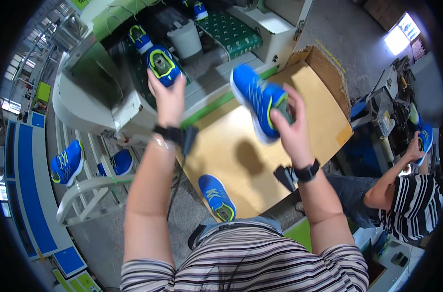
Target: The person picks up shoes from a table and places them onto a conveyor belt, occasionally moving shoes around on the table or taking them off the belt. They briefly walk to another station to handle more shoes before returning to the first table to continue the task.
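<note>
My left hand (169,97) reaches to the machine opening, fingers and thumb closed around the near end of a blue sneaker (162,62) with a lime collar. Just beyond that lies another blue sneaker (140,40). In my right hand (294,129) is a second blue sneaker (254,92) with pale laces and a white sole, gripped at its collar and tilted above the tan board (309,141). A third blue sneaker (216,194) rests on the board's near edge, close to my body.
A green studded belt (233,35) and a grey bin-like part (185,39) sit in the machine (85,109). To the left, a metal rack (92,192) bears blue sneakers (68,163). A cardboard edge (328,68) borders the board. At right, another person's hand (416,148) holds a blue sneaker.
</note>
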### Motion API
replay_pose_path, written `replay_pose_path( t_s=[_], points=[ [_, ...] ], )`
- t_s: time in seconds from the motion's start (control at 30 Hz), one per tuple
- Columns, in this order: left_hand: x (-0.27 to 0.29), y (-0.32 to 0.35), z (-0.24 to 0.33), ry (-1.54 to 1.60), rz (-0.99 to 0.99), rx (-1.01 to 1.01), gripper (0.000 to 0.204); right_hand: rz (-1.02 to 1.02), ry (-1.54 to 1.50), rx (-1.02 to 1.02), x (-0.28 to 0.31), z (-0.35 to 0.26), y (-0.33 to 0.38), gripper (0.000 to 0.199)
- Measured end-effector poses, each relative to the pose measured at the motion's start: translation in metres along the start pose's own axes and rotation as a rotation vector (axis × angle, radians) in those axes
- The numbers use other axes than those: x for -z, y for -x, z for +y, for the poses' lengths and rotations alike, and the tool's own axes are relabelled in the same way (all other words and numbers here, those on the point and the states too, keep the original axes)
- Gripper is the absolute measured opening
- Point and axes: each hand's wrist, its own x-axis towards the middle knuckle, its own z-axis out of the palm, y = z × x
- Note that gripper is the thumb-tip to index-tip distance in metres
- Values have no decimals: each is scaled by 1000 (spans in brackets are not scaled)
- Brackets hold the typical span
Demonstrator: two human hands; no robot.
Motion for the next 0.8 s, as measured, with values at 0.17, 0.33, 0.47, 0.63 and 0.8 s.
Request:
replay_pose_path(
  t_s=[0.17, 0.33, 0.47, 0.63, 0.8],
  points=[
    [26, 138, -37, -347, -479, -128, 92, 146, 278, 474, -63, 0, -166, 59],
    [57, 263, -48, -618, -1351, 325, 97, 130, 572, 312, -98, 80, -227, 86],
    [68, 279, -38, -698, -1323, 140, 87, 80, 619, 311, -97, 110, -166, 88],
    [60, 282, -55, -791, -1264, 136, 75, -734, 1191, -74, -16, 192, 91, 76],
    [60, 281, -48, -824, -1227, 105, 68, -679, 1083, -181, 39, 134, 235, 75]
  ],
)
